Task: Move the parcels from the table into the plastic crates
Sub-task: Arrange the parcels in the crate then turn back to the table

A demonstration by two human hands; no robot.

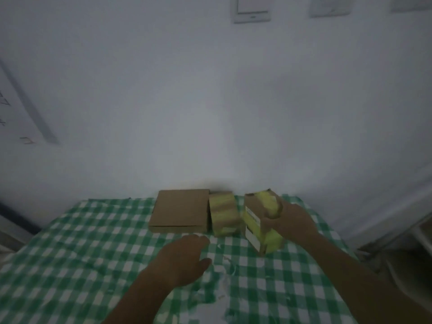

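3 parcels on bench (98, 242); right hand (288, 222) grips stiff, likely light taped parcel (259, 220) by its sides, left hand (184, 258) relaxed, empty.

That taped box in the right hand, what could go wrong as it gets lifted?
The right hand grips the tall taped parcel alone, near its top, so it might tip or slip. It stands close beside the smaller taped parcel and could knock it. No crate is in view, so the carry means turning away.
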